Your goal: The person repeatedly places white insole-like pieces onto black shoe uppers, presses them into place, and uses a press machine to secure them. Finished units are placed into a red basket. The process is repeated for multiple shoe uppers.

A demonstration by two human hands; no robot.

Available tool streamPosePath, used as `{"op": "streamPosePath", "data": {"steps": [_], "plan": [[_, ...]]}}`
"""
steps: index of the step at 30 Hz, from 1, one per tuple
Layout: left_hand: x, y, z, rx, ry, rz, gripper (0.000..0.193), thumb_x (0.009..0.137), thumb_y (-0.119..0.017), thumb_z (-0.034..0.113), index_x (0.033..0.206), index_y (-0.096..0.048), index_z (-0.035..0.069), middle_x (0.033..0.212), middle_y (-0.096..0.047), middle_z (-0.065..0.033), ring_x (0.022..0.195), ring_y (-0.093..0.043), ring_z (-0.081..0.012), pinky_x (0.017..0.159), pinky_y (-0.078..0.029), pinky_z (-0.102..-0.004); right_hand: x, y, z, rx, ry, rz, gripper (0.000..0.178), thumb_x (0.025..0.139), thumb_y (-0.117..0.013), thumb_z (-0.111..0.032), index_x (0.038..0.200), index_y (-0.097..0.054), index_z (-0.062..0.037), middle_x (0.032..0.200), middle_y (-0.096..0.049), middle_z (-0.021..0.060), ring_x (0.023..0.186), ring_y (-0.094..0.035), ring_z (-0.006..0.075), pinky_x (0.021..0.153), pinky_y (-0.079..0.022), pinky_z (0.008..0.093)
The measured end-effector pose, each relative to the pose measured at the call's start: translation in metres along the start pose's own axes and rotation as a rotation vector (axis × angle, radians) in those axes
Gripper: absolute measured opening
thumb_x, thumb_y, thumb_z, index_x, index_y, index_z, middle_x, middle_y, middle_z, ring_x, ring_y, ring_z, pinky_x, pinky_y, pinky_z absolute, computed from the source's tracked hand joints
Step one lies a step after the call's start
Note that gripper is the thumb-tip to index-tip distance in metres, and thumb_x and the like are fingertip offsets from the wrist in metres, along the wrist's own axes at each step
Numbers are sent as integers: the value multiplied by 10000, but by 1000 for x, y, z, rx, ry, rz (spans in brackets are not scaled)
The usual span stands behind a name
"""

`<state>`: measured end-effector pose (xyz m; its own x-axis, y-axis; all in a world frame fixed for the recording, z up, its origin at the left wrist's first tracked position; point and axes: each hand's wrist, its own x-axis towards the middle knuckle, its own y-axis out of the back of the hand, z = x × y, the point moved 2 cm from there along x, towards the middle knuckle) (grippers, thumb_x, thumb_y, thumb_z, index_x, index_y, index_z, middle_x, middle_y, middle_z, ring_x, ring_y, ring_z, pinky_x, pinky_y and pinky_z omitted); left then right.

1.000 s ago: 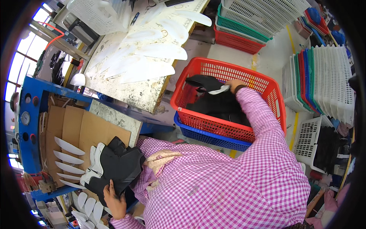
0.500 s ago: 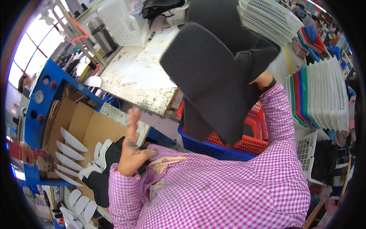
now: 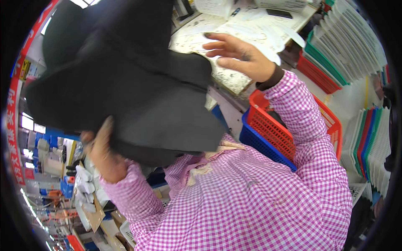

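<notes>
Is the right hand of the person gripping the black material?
No, the right hand is open and empty, while the left hand grips the black material near its lower edge.

In the upper middle of the frame there is a stained whitish table [image 3: 229,80]. On it are lying white flat pieces [image 3: 272,37], a dark flat object [image 3: 279,14], a pen-like thing [image 3: 235,12] and white baskets [image 3: 213,6]. At the right, the grey floor [image 3: 351,99] carries stacks of coloured and white baskets [image 3: 351,39].

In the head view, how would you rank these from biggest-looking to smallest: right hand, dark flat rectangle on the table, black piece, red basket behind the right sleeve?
1. Black piece
2. Red basket, by overall span, though partly hidden
3. Right hand
4. Dark flat rectangle
</notes>
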<state>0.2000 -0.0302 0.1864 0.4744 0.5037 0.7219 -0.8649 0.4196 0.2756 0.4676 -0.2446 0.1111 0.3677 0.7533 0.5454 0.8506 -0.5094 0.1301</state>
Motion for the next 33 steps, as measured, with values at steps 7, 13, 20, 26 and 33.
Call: {"op": "streamPosePath", "data": {"steps": [7,13,20,26,33], "plan": [[-57,182,19,1450,-583,90,304,918,-467,59,1180,-620,80,1162,-578,-176,1057,-557,-285,893,-444,-363,-32,25,48,-12,-386,64,308,921,-556,-239,1136,-567,-19,1011,-670,93,888,-652,147,747,-512,251],[-121,103,-54,1038,-263,-211,314,845,-560,84,1139,-593,-20,1009,-642,-150,832,-629,-271,735,-512,-348,-100,74,60,24,-481,159,276,929,-530,-208,1125,-570,-19,1005,-667,104,856,-664,163,711,-532,261],[-168,-9,-86,1170,-263,-758,564,753,-544,-11,1308,-475,60,1220,-489,-283,1000,-542,-413,789,-475,-435,-203,151,92,204,-601,515,286,925,-547,-214,1137,-548,-22,1012,-657,131,864,-665,187,729,-536,283],[-114,19,-69,770,270,-1117,800,651,-757,221,1361,-416,78,1411,-311,-250,1248,-350,-426,1027,-289,-472,-344,191,166,-33,-1092,662,384,837,-656,-262,1138,-552,-49,997,-663,108,843,-661,195,704,-522,310],[-108,-9,-141,1060,-95,-795,439,949,-433,260,1341,-450,64,1444,-293,-207,1291,-327,-390,1052,-272,-471,-439,125,222,-703,-1425,131,851,650,-787,-416,1327,-412,-62,1272,-517,197,1187,-494,323,994,-391,386]]}}
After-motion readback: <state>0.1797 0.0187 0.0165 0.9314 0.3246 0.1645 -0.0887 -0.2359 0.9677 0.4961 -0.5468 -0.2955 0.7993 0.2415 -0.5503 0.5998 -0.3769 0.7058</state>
